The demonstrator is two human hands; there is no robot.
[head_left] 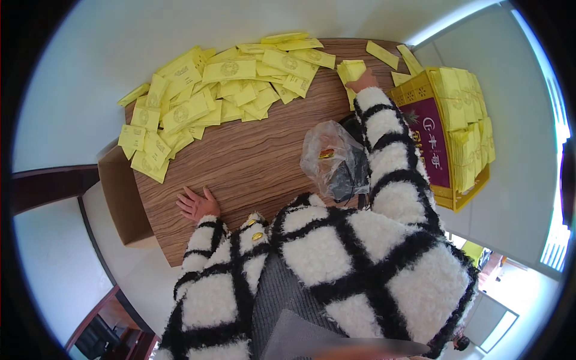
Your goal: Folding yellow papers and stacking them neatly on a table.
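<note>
My left hand [198, 204] lies on the wood-grain table [246, 162] near its front left, fingers spread and nothing in them. At the far right, my right hand [363, 80] is closed at the edge of a small bunch of yellow paper packets [351, 68]; its fingertips are partly hidden. A large loose heap of flat yellow packets [231, 72] covers the back and left of the table. Beside my right forearm stands a yellow plastic crate [414, 90], filled with upright rows of the same packets [465, 102].
A clear plastic bag [327, 150] with something small, red and gold in it lies by my right sleeve, next to a black object [351, 177]. An open cardboard box [123, 201] stands off the table's left edge. Single packets [382, 54] lie at the back right corner.
</note>
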